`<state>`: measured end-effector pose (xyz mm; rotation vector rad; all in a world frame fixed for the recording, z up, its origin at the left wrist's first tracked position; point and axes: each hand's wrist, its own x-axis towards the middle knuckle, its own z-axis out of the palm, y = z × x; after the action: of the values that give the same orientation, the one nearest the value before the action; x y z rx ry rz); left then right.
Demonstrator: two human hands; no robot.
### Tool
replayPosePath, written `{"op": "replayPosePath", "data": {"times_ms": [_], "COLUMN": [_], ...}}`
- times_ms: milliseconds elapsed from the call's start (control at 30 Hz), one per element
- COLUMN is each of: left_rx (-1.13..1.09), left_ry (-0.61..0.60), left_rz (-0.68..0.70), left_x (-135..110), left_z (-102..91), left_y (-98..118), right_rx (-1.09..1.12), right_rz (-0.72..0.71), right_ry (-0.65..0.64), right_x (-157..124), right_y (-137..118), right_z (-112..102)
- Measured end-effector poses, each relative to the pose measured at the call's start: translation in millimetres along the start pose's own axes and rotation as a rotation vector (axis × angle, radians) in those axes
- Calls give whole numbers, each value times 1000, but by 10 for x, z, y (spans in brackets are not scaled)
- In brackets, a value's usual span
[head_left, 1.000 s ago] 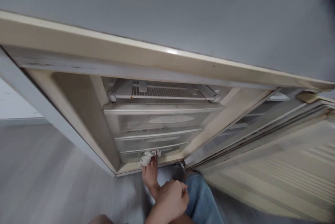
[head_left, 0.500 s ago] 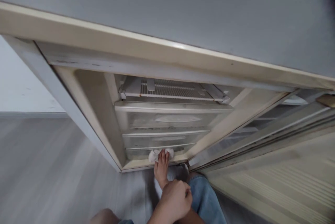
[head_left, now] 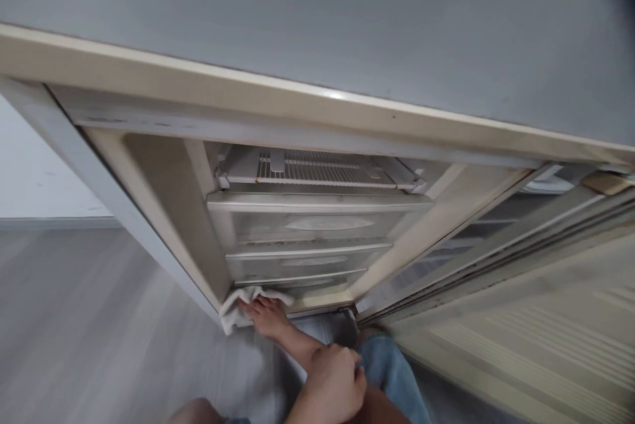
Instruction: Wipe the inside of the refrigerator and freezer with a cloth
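My right hand [head_left: 268, 315] presses a crumpled white cloth [head_left: 233, 310] against the lower left corner of the open fridge's frame. Its fingers rest on the cloth and are partly folded into it. My left hand [head_left: 336, 378] is curled into a fist across my right forearm, and nothing shows in it. Just behind the cloth stand stacked clear-fronted drawers [head_left: 317, 225] inside the fridge cabinet [head_left: 171, 186]. The cloth covers the left end of the bottom sill.
A white wire shelf [head_left: 322, 169] sits above the drawers. The fridge door [head_left: 546, 318] stands open on the right, close to my knee in denim [head_left: 391, 364]. Grey wood-look floor [head_left: 124, 331] spreads to the left. The cabinet's grey top [head_left: 317, 14] overhangs the opening.
My right hand has moved left with the cloth, from the middle of the bottom sill to its left corner. The cloth is more spread out. My left fist stays over the right forearm.
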<state>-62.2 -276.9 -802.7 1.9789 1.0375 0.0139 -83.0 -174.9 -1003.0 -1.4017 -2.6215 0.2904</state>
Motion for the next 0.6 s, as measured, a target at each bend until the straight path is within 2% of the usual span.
{"op": "replayPosePath", "data": {"times_ms": [67,133,300,433,600], "left_rx": [6,-3,-69,-44,45], "left_ry": [22,35,61,67,38], "left_rz": [9,5,-26,-11,-37], "left_x": [0,9,35,45,35], "left_z": [-23,-45,-52,-51,-76], "left_y": [-12,-27,-47,-48,-24], "right_rx": [24,44,95,160,228], "right_rz": [-52,-76,-31,134,462], "right_ry": [-45,-87,-197,-204,-172], "right_x": [107,96,-317,-711,-1154], "right_y": [-57,-38,261,536,879], "right_z": [-50,-34,52,11,-125]}}
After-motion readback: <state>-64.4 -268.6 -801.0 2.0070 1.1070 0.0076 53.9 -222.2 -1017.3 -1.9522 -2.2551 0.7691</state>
